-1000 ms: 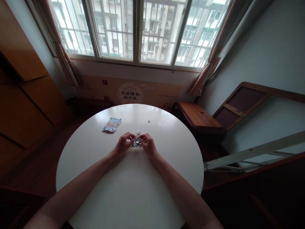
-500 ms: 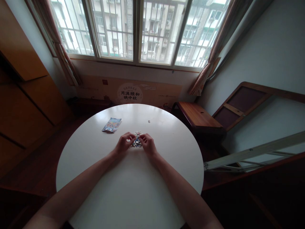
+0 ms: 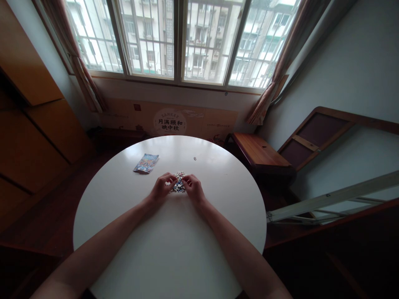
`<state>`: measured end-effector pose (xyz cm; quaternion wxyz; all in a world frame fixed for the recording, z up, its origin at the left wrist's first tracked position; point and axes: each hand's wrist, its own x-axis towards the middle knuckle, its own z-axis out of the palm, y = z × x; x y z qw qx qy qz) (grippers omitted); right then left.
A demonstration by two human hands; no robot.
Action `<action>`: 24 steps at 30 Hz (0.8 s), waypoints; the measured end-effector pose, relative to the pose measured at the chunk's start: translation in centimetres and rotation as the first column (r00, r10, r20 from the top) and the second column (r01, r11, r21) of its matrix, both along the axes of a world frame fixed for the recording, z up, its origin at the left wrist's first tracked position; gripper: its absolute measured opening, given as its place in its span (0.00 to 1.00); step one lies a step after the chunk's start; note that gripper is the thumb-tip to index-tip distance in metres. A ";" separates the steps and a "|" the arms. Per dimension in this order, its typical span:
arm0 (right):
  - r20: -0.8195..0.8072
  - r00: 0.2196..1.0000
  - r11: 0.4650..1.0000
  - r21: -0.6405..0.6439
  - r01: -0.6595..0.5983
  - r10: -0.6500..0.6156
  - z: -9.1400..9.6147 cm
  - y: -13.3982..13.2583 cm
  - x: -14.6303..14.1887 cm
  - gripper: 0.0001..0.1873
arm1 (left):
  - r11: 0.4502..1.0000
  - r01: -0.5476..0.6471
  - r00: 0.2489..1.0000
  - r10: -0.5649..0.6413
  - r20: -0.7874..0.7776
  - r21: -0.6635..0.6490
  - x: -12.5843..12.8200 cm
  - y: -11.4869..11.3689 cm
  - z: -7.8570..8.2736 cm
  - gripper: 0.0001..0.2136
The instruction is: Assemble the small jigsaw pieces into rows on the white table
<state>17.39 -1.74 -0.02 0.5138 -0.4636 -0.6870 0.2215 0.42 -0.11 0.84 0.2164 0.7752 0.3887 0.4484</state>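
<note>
A small heap of jigsaw puzzle pieces [image 3: 179,186], white, blue and dark, lies on the round white table [image 3: 174,245]. My left hand [image 3: 163,185] is at the heap's left side, thumb and fingers pinched together. From the right, my right hand [image 3: 192,186] meets the heap in a similar pinch, its fingertips close to the left ones. Whatever is between the fingertips of either hand is too small to make out. Part of the heap is hidden by the hands.
A colourful printed packet [image 3: 146,163] lies on the table's far left. Beyond the heap, a couple of loose pieces [image 3: 195,158] sit apart. A wooden stool [image 3: 260,149] stands past the table's right edge, and a long printed cardboard panel [image 3: 199,120] is under the window.
</note>
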 end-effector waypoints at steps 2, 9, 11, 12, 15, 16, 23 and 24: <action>-0.001 1.000 1.000 -0.002 -0.002 0.002 0.0 0.0 0.0 0.06 | 1.000 0.004 1.000 -0.004 -0.006 -0.004 0.0 0.0 0.0 0.07; 0.001 1.000 1.000 -0.009 0.002 -0.002 -0.1 0.0 0.0 0.05 | 1.000 0.006 1.000 -0.006 -0.016 -0.005 0.0 0.1 -0.2 0.06; -0.001 1.000 1.000 -0.013 0.000 0.000 -0.1 0.0 0.0 0.05 | 1.000 0.005 1.000 -0.005 -0.008 -0.005 0.0 0.1 -0.3 0.06; -0.001 1.000 1.000 -0.014 0.001 -0.001 -0.1 0.0 0.0 0.05 | 1.000 0.004 1.000 -0.004 -0.002 -0.005 0.0 0.1 -0.3 0.06; 0.001 1.000 1.000 -0.018 0.005 -0.005 -0.1 0.0 0.0 0.05 | 1.000 0.007 1.000 -0.007 0.003 -0.011 0.0 0.2 -0.4 0.06; 0.002 1.000 1.000 -0.020 0.006 -0.006 -0.1 0.0 0.0 0.05 | 1.000 0.008 1.000 -0.008 0.001 -0.013 0.0 0.2 -0.4 0.06; 0.007 1.000 1.000 -0.019 0.006 -0.006 0.0 0.0 0.0 0.05 | 1.000 0.005 1.000 -0.005 -0.006 -0.023 0.0 0.2 -0.4 0.06; 0.005 1.000 1.000 -0.017 0.004 -0.004 0.0 0.0 0.0 0.05 | 1.000 0.005 1.000 -0.005 -0.008 -0.024 0.0 0.2 -0.4 0.06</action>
